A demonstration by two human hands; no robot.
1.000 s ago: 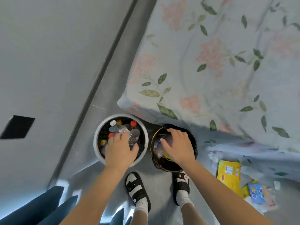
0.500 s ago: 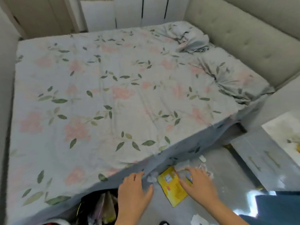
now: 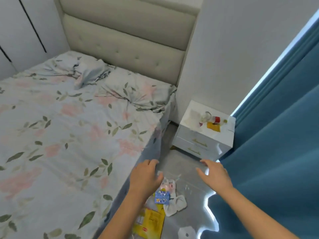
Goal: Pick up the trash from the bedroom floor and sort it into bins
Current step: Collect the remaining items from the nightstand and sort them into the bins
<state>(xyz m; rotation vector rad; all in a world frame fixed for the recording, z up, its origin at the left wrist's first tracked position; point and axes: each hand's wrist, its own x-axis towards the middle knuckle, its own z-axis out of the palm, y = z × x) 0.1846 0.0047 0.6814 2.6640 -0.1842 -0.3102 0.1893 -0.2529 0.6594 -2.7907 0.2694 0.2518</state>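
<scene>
Both our hands hang open and empty. The yellow packet (image 3: pixel 151 223) lies on the floor beside the bed (image 3: pixel 69 135), long axis toward us, below our left hand (image 3: pixel 145 176); our right hand (image 3: pixel 214 175) is farther.

Two hands, both empty with fingers spread: the left hand (image 3: pixel 146 176) and the right hand (image 3: pixel 214 175); one bed (image 3: pixel 69 135) with one headboard (image 3: pixel 127 42); two pillows, one (image 3: pixel 89 71) bunched, one (image 3: pixel 136 92) flatter; one nightstand (image 3: pixel 193 135) with two drawers, each bearing one gold handle; on its top, one red-capped bottle (image 3: pixel 214 120), one yellow packet (image 3: pixel 213 127) and one clear item too blurred to name; one blue curtain (image 3: pixel 279 135); on the floor (image 3: pixel 186 163), one yellow wrapper (image 3: pixel 151 221), one blue wrapper (image 3: pixel 162 197), and at least three white crumpled papers: one (image 3: pixel 176 204) beside the blue wrapper, one (image 3: pixel 168 184) above it, one (image 3: pixel 186 232) at the bottom edge.
</scene>
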